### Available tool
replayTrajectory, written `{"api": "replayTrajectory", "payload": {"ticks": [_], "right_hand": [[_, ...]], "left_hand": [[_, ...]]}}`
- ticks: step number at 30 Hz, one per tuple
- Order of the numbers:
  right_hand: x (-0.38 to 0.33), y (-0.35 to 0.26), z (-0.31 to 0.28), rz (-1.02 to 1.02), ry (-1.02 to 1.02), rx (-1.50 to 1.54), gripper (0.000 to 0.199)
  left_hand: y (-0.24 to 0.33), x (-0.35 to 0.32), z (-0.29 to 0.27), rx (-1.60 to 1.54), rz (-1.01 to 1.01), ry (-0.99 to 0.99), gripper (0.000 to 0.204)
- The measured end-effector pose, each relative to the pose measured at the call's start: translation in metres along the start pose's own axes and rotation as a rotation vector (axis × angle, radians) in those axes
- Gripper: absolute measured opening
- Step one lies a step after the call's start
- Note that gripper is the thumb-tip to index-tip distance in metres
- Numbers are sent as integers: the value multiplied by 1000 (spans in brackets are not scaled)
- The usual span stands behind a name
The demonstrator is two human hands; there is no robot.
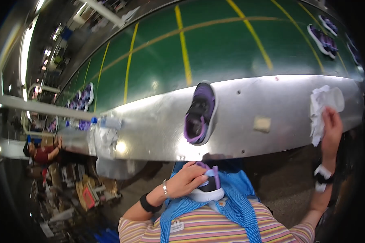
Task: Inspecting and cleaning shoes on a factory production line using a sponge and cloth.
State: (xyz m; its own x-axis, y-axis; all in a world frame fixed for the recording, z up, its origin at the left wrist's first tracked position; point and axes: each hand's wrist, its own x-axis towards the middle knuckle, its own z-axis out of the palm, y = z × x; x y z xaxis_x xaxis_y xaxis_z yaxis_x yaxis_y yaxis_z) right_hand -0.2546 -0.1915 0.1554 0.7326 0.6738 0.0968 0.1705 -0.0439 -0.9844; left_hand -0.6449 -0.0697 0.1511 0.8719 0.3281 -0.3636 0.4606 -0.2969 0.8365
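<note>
My left hand grips a purple and black shoe with a white sole against my blue apron, close to my chest. My right hand reaches out to the right end of the metal ledge and holds a crumpled white cloth next to a small clear plastic cup. A second purple and black shoe lies on the metal ledge straight ahead, toe pointing away from me.
Behind the ledge runs a green conveyor belt with yellow lines, carrying more purple shoes at far right and far left. A clear water bottle and a small tan block sit on the ledge. Another person works at the left.
</note>
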Motion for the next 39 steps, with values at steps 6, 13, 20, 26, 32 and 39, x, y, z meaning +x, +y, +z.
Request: {"api": "replayTrajectory", "payload": {"ticks": [6, 13, 20, 26, 32, 39], "right_hand": [[-113, -15, 138, 75, -772, 168, 11], [-166, -11, 188, -83, -935, 36, 11], [-176, -9, 187, -180, -958, 4, 9], [-178, -18, 192, -164, -954, -17, 9], [-177, -17, 186, -197, -1024, -49, 10], [-181, -22, 199, -275, -869, -36, 12]], "left_hand": [[-21, -20, 23, -91, -17, 253, 24], [-30, -35, 30, -183, -34, 271, 25], [-39, -45, 33, -232, -2, 307, 23], [-35, -46, 31, -250, -2, 281, 22], [-36, -50, 37, -267, 19, 354, 22], [-35, -50, 34, -264, 34, 321, 23]]}}
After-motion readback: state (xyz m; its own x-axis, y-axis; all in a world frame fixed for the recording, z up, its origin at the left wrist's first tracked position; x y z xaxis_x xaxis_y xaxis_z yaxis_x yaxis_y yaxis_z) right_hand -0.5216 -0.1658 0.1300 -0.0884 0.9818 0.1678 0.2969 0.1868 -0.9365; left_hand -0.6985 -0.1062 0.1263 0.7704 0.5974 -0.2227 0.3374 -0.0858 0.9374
